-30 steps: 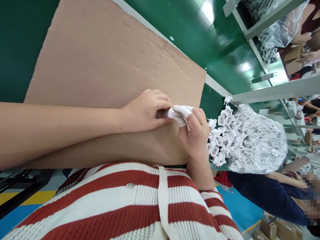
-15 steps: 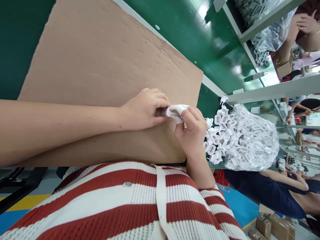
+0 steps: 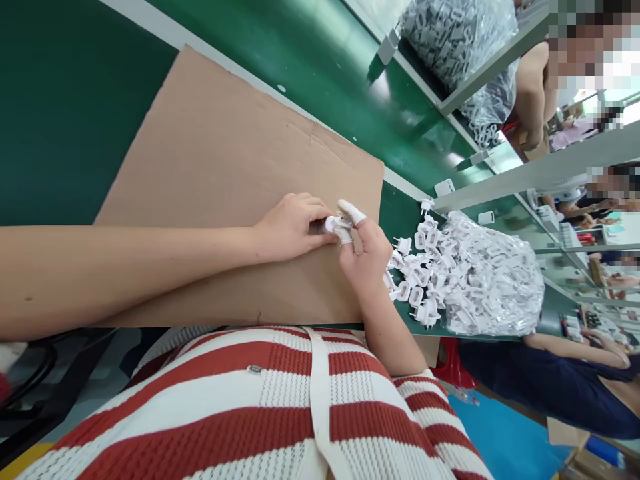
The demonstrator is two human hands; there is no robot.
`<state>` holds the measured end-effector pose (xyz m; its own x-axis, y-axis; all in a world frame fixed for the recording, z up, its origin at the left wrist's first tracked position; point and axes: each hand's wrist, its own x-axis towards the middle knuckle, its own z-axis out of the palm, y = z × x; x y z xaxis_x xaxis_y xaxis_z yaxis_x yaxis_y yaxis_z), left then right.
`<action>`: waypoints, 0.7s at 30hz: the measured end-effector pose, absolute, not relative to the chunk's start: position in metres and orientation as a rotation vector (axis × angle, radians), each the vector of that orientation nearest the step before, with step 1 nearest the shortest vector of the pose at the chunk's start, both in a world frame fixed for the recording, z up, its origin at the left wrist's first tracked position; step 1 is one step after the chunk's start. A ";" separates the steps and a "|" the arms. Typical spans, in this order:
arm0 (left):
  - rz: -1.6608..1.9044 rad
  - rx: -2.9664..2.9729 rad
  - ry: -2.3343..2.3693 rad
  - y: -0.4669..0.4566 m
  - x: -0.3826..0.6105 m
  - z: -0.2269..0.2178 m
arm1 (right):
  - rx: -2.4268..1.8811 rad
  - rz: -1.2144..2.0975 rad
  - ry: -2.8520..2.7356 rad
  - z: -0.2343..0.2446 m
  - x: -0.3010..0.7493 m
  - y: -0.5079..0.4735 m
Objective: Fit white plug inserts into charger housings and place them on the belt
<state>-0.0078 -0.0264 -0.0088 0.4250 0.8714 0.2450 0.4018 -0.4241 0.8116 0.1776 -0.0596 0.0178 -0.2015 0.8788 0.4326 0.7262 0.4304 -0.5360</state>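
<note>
My left hand (image 3: 293, 227) comes in from the left over the cardboard, its thumb and fingertips closed around a small white plastic part (image 3: 329, 225). Most of that part is hidden, so its exact kind cannot be made out. My right hand (image 3: 367, 250) meets it from the right, wearing white finger covers (image 3: 351, 212) on its thumb and forefinger. The forefinger is raised, while the covered thumb is at the part's right end. Just right of this hand lies a loose pile of white plug housings with pins (image 3: 415, 267).
Brown cardboard (image 3: 240, 147) covers part of the green table (image 3: 75, 120). A clear plastic bag (image 3: 520, 287) full of white plug parts lies to the right. Another filled bag (image 3: 465, 47) stands on the far side, behind a metal frame post (image 3: 540, 163). Other people sit along the bench.
The view has shifted, so the cardboard and plug pile sit differently in it. My right forefinger has lifted and spread from the thumb; my left hand keeps its grip.
</note>
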 end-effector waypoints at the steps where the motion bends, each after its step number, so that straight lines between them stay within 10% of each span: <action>1: 0.895 1.989 1.067 -0.027 -0.009 -0.008 | -1.346 0.374 -1.930 0.019 0.179 -0.059; 9: 0.991 1.726 0.991 -0.047 -0.021 0.018 | -1.152 1.098 -1.580 0.028 0.192 -0.059; 21: 0.951 1.545 0.853 -0.064 -0.025 0.033 | -1.069 1.094 -1.474 0.037 0.185 -0.074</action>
